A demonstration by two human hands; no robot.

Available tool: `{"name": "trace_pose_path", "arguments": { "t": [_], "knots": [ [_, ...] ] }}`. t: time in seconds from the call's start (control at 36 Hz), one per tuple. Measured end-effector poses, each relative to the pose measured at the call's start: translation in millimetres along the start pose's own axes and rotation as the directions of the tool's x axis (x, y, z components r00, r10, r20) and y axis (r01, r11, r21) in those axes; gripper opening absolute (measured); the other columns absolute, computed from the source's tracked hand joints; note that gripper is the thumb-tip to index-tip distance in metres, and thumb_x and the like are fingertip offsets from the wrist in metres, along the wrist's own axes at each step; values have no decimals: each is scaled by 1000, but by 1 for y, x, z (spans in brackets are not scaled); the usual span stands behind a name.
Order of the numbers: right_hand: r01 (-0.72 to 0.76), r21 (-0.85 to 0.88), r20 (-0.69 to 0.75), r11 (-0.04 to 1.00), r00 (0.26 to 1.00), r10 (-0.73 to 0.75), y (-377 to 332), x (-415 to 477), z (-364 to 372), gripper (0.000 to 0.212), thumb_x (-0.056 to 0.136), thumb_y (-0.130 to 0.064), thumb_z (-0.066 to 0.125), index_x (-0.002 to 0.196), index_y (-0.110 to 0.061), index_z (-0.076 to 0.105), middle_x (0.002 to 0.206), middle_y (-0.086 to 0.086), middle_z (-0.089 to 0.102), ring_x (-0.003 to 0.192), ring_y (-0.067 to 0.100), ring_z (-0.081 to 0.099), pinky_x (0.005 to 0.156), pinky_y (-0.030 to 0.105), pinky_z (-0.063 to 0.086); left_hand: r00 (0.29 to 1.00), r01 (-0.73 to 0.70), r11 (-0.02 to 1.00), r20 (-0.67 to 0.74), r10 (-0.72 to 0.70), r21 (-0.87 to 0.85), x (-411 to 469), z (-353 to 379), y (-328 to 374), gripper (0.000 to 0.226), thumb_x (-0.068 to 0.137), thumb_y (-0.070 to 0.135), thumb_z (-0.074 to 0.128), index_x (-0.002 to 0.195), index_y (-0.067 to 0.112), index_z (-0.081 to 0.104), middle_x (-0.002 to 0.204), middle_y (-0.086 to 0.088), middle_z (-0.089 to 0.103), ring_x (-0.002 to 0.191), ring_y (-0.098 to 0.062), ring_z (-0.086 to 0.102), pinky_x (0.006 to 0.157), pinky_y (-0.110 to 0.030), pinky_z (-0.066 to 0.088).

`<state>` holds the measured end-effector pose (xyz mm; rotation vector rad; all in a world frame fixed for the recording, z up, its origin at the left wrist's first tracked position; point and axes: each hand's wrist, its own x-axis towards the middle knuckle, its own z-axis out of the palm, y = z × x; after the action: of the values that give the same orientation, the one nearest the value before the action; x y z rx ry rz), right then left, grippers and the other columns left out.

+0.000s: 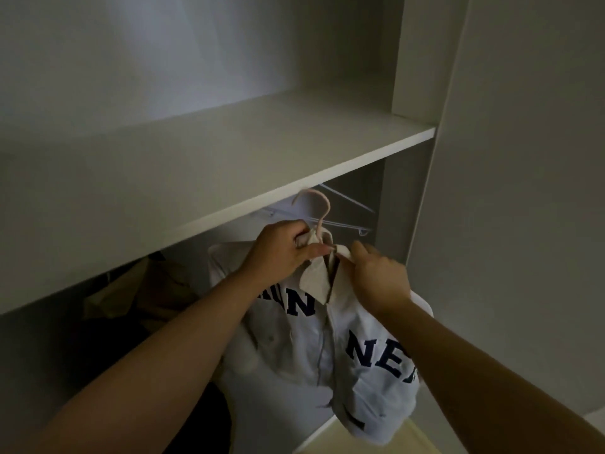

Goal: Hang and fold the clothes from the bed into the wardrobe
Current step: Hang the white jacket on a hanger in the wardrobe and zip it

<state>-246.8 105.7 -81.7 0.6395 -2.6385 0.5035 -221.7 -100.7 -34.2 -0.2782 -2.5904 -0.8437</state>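
Observation:
A white shirt (304, 352) with dark blue block letters and a beige collar hangs on a pale pink hanger (319, 204), held up just below the wardrobe shelf (209, 165). My left hand (281, 250) grips the hanger neck and the left side of the collar. My right hand (376, 276) pinches the right collar flap. The hanger's hook is free in the air, in front of the shelf's front edge. The wardrobe rail is hidden behind the shelf.
Empty white wire hangers (347, 221) hang further back in the compartment to the right. Dark and tan garments (137, 290) hang at the left in shadow. A wardrobe side panel (510, 191) stands close on the right.

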Motion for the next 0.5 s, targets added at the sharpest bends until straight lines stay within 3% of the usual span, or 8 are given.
{"name": "trace_pose_path", "arguments": {
  "t": [0.06, 0.17, 0.25, 0.39, 0.5],
  "knots": [
    [-18, 45, -34, 999, 999, 19, 0, 11, 16, 27, 102, -44, 36, 92, -21, 44, 77, -4, 44, 55, 22, 45, 53, 28, 30, 1000, -17, 998, 13, 16, 68, 7, 0, -22, 46, 74, 67, 64, 68, 24, 49, 63, 8, 53, 60, -7, 49, 52, -22, 35],
    [-13, 58, -21, 998, 1000, 14, -1, 34, 61, 35, 101, -48, 24, 105, -23, 48, 92, 3, 60, 75, 26, 61, 64, 37, 49, 989, -118, 976, -62, 131, 184, 12, 17, -77, 50, 83, 66, 54, 72, 18, 45, 67, 5, 45, 62, -17, 44, 55, -33, 33],
    [26, 28, -88, 999, 996, -24, 0, 45, 100, 36, 99, -46, 21, 103, -23, 48, 92, 4, 61, 75, 28, 61, 62, 35, 44, 980, -129, 968, -124, 158, 214, 11, 39, -122, 48, 86, 62, 49, 76, 15, 47, 74, 0, 49, 67, -18, 46, 58, -33, 32],
    [35, 14, -190, 999, 981, -32, 7, 64, 153, 21, 104, -40, 35, 88, -27, 37, 79, -3, 45, 67, 25, 53, 58, 33, 35, 948, -149, 950, -233, 215, 273, 9, 70, -179, 50, 91, 56, 40, 80, 9, 50, 76, -6, 51, 68, -23, 47, 59, -33, 27],
    [46, 35, -237, 998, 971, -37, 10, 81, 172, 25, 103, -43, 35, 94, -23, 47, 87, 3, 58, 79, 31, 61, 70, 41, 50, 904, -176, 918, -312, 294, 356, 10, 82, -212, 33, 100, 40, 39, 79, 14, 45, 79, -14, 54, 74, -32, 54, 63, -37, 35]
  ]
}}
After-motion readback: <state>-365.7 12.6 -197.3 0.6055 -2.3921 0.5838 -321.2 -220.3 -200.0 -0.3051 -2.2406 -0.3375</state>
